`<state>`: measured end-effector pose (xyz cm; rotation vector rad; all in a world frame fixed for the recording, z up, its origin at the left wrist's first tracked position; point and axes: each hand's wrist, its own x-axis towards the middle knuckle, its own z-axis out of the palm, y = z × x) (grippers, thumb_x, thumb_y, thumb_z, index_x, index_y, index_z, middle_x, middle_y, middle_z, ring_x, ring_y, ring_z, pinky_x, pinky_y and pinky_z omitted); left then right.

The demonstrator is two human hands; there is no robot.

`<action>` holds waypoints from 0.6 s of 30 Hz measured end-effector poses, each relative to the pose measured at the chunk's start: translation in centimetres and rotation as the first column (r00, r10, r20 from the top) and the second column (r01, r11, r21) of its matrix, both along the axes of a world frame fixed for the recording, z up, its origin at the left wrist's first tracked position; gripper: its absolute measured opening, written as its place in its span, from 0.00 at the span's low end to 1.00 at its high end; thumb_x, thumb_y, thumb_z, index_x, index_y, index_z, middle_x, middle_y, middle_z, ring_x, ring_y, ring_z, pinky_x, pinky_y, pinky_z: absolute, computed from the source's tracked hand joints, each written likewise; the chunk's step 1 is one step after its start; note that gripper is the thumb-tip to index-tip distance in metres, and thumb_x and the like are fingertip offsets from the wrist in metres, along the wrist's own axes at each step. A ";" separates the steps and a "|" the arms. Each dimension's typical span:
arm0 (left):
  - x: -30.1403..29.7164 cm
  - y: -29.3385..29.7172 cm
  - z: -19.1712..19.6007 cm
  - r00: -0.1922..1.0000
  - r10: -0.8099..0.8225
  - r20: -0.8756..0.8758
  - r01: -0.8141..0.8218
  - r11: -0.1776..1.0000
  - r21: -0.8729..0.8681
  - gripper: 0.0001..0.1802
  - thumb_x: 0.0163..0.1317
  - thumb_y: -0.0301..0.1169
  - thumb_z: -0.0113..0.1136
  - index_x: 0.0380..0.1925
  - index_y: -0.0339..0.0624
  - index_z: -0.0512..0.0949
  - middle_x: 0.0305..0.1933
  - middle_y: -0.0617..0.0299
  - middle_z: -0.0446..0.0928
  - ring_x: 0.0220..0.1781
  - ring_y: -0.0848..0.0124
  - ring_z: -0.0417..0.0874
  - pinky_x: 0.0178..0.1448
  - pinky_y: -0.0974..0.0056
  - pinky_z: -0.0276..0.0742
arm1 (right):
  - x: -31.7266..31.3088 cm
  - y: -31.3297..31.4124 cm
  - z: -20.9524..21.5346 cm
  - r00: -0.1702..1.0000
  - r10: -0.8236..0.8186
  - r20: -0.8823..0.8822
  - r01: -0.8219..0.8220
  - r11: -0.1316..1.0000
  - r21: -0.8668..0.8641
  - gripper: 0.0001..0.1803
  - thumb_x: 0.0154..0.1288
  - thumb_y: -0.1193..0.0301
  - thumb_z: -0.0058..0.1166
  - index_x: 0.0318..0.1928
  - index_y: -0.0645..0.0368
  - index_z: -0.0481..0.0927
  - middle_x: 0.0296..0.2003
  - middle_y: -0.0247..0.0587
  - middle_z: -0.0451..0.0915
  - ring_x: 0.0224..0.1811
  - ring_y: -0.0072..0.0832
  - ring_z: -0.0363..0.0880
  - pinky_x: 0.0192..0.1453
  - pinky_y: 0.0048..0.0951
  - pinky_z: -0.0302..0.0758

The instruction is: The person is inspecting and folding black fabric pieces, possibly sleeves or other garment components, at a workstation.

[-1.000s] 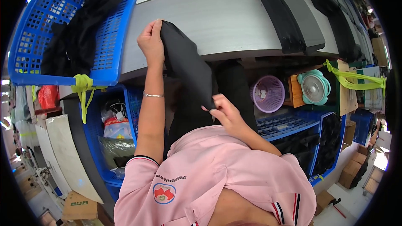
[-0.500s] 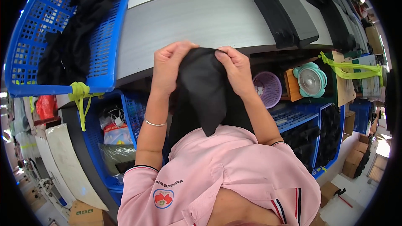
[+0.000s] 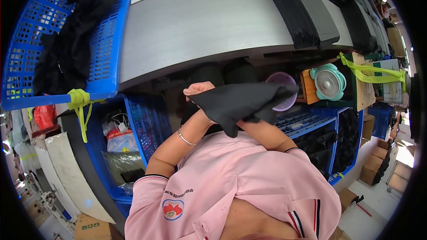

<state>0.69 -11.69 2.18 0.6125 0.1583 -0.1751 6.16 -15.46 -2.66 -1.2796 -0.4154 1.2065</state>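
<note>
A piece of black cloth stretches sideways in front of my body, below the table's front edge. At its left end is my left hand, fingers curled against the cloth, with part of the hand behind it. The cloth covers my right hand; only my right forearm shows beneath it. A loose fold of the cloth hangs down toward my pink shirt, and its right end reaches across in front of a purple basket.
A grey table lies ahead, with stacked black pieces on its right. A blue crate with black cloth stands at left. Under the table are a purple basket, a teal fan and more blue crates.
Both hands have come down from the table edge toward my body. The cloth, earlier hanging between them, has swung sideways to the right and now hides my right hand.
</note>
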 end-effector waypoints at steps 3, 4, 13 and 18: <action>-0.2 0.0 1.7 0.996 0.088 0.006 -0.088 0.977 0.193 0.18 0.69 0.30 0.57 0.57 0.38 0.75 0.51 0.58 0.82 0.51 0.70 0.82 0.55 0.67 0.78 | -0.6 -0.5 -1.0 1.000 0.004 0.018 -0.003 0.998 -0.064 0.17 0.69 0.60 0.61 0.28 0.59 0.83 0.24 0.26 0.77 0.28 0.13 0.71 0.34 0.22 0.68; -0.4 0.0 2.5 0.992 0.123 0.027 -0.125 0.946 0.301 0.19 0.69 0.30 0.57 0.58 0.38 0.74 0.52 0.57 0.82 0.51 0.69 0.82 0.56 0.67 0.78 | -0.7 -0.7 -1.2 1.000 0.003 0.018 -0.002 0.997 -0.076 0.16 0.69 0.60 0.61 0.29 0.59 0.83 0.24 0.27 0.77 0.28 0.14 0.71 0.33 0.22 0.68; 0.4 3.6 7.0 0.935 0.236 0.265 -0.327 0.279 0.903 0.25 0.70 0.30 0.55 0.66 0.38 0.67 0.55 0.55 0.80 0.57 0.67 0.80 0.61 0.66 0.75 | -1.7 -5.5 0.2 0.993 0.002 0.118 0.036 0.947 -0.320 0.13 0.71 0.66 0.53 0.34 0.63 0.83 0.28 0.40 0.83 0.24 0.22 0.79 0.29 0.26 0.73; -1.1 4.6 8.2 0.973 0.212 0.088 -0.108 0.085 0.991 0.28 0.71 0.29 0.53 0.70 0.39 0.64 0.58 0.53 0.80 0.60 0.66 0.79 0.63 0.65 0.73 | 3.9 -9.1 5.7 0.864 -0.419 0.279 0.430 0.902 0.025 0.13 0.75 0.65 0.51 0.38 0.63 0.81 0.33 0.35 0.81 0.33 0.20 0.78 0.40 0.23 0.75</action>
